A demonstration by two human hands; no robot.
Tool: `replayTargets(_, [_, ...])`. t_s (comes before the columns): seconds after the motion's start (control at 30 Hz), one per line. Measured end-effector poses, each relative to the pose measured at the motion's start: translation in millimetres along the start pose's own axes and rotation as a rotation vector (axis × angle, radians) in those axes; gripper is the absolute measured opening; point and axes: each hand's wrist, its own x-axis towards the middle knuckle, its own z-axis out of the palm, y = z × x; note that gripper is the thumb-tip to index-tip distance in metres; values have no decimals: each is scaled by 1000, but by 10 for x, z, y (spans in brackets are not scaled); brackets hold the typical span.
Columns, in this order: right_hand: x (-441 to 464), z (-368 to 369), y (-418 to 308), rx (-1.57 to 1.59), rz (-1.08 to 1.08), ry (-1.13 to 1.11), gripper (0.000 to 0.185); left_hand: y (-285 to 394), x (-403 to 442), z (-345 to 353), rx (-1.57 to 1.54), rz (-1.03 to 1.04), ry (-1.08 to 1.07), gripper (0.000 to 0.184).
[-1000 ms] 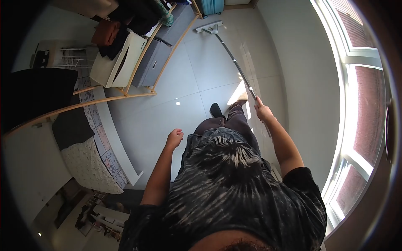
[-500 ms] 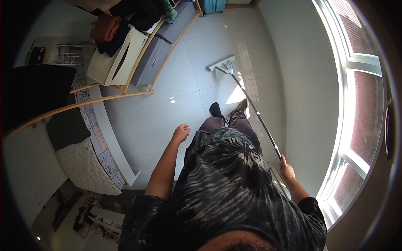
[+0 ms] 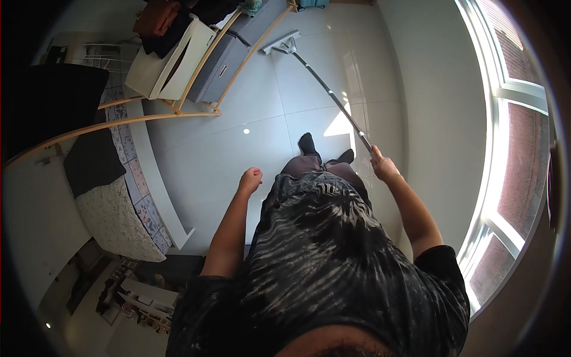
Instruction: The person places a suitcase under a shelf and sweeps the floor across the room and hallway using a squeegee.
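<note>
My right hand (image 3: pixel 385 166) is wrapped round the grey pole of a mop (image 3: pixel 329 91), close to its upper end. The pole slants away from me to a pale, flat, bar-shaped head (image 3: pixel 282 42), which is on the tiled floor beside the storage rack's far end. Whether the head has a sponge or a rubber edge underneath is hidden. My left hand (image 3: pixel 250 179) hangs to the left of my body above the floor, its fingers curled in and nothing visible in them.
On the left, a wooden-framed rack (image 3: pixel 196 113) carries grey fabric boxes (image 3: pixel 217 71), a cream bin (image 3: pixel 168 65) and folded clothes. A bed (image 3: pixel 113 220) stands nearer on that side. A windowed wall (image 3: pixel 440 119) runs along the right. A teal suitcase (image 3: pixel 312 3) is at the far end.
The mop head has slid forward and to the left, towards the rack. My right hand has moved forward with the pole. My left hand has shifted slightly; my right foot has moved too.
</note>
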Motion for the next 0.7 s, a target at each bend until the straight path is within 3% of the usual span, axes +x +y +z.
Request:
replayTargets(0.1, [-870, 304, 882, -48, 93, 15, 58, -253, 40, 3, 90, -68, -69, 38])
replayTargets(0.2, [-2074, 588, 1604, -130, 282, -133, 59, -202, 3, 9, 65, -96, -45, 39])
replayTargets(0.33, [-2976, 749, 2033, -224, 212, -167, 65, 87, -45, -98, 7, -14, 19, 39])
replayTargets(0.5, [-2193, 477, 1880, -217, 56, -95, 63, 359, -140, -208, 49, 167, 75, 37])
replayTargets(0.63, [-1195, 108, 1041, -163, 45, -214, 64, 314, -181, -140, -86, 49, 95, 36])
replayTargets(0.7, [-674, 183, 692, -141, -86, -195, 66, 213, -219, -57, -30, 53, 87, 36])
